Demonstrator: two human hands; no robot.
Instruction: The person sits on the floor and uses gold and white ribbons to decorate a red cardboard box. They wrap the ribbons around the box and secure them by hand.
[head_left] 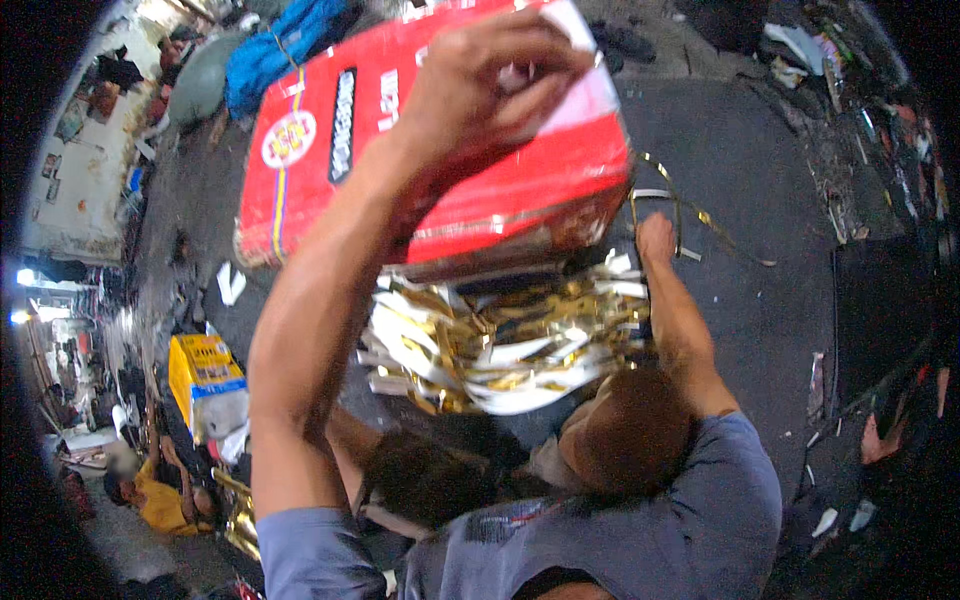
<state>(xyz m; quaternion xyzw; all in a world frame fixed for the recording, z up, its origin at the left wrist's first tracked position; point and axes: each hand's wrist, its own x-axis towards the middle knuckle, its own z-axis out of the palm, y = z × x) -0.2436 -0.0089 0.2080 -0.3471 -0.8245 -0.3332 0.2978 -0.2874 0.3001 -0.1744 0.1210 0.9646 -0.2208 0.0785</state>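
A large red carton (pixel 440 190) stands in front of me, with a round emblem and a dark label on its top. My left hand (pixel 500 85) is over the carton's far right part, fingers curled in toward the thumb; whether something small is pinched there is blurred. Low at the carton's right side, my right hand (pixel 655 238) is closed around a thin gold strip (pixel 678 205) that loops up and trails right. A heap of shiny gold and white strips (pixel 510 345) lies between the carton and my legs.
A yellow and blue box (pixel 205 375) stands on the floor at left. Beyond it sits another person in yellow (pixel 168 495). A blue bundle (pixel 285 55) lies behind the carton. Dark panels (pixel 880 320) and scraps line the right side.
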